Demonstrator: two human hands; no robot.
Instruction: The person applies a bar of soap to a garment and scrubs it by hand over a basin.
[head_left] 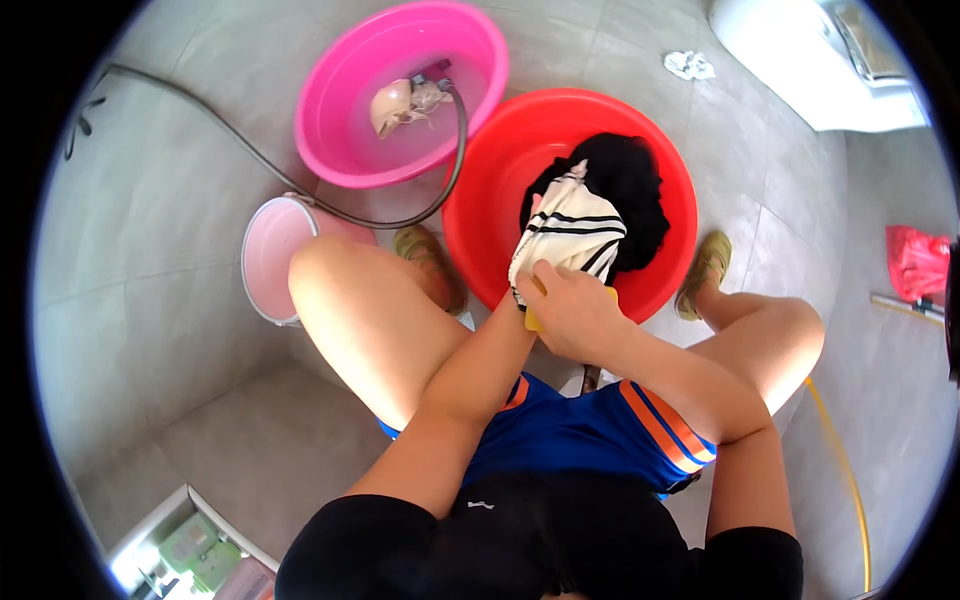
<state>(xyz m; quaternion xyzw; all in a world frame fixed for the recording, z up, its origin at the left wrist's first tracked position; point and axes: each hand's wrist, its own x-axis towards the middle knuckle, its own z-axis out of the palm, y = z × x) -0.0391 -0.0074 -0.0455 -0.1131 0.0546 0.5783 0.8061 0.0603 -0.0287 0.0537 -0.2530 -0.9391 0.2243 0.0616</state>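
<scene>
A white garment with black stripes (572, 228) is stretched over my left hand (537, 204), which is mostly hidden beneath it; only a bit of a finger shows at its edge. My right hand (580, 315) is closed around a yellow block (532, 319), pressed against the near end of the striped cloth. Whether the block is soap or a brush I cannot tell, since my fingers cover most of it. Beneath and beyond the cloth, a black garment (640, 200) lies bunched in the red basin (480, 190), between my feet.
A pink basin (318, 120) holds water and pale cloth items (395, 105); a grey hose (265, 155) runs into it. The pink bucket (265, 265) stands by my left knee. Crumpled white paper (688, 66), a red bag (915, 260) and a yellow hose (845, 460) are on the right.
</scene>
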